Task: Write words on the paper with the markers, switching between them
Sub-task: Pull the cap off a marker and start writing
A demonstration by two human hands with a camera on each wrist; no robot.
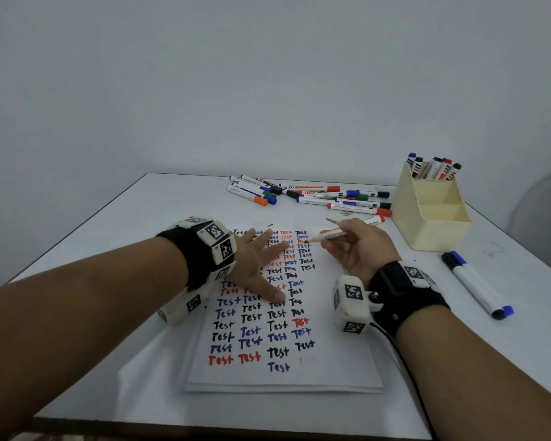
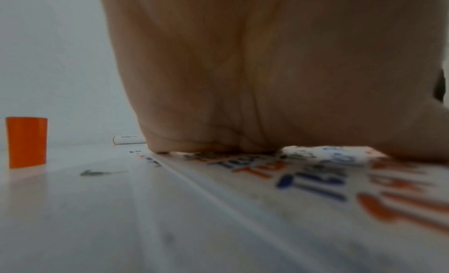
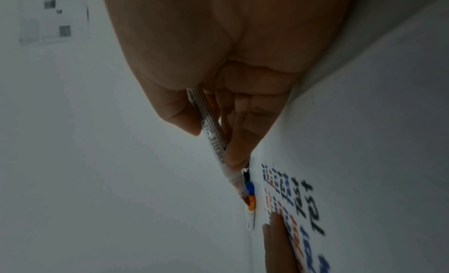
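Observation:
A white sheet of paper (image 1: 341, 361) filled with rows of "Test" in black, blue and red lies in the middle of the table. My left hand (image 1: 261, 265) lies flat on the paper's upper left, fingers spread, palm (image 2: 243, 85) pressing down. My right hand (image 1: 357, 246) is lifted over the paper's upper right and pinches a red marker (image 1: 334, 234) between thumb and fingers, uncapped tip pointing left above the sheet. In the right wrist view the marker (image 3: 213, 141) runs along the fingers, and the paper (image 3: 364, 162) lies beside it.
Several loose markers (image 1: 306, 194) lie at the back of the table. A cream holder (image 1: 433, 208) with several markers stands at the back right. Two capped markers (image 1: 477, 284) lie at the right edge. An orange cap (image 2: 26, 141) stands left of the paper.

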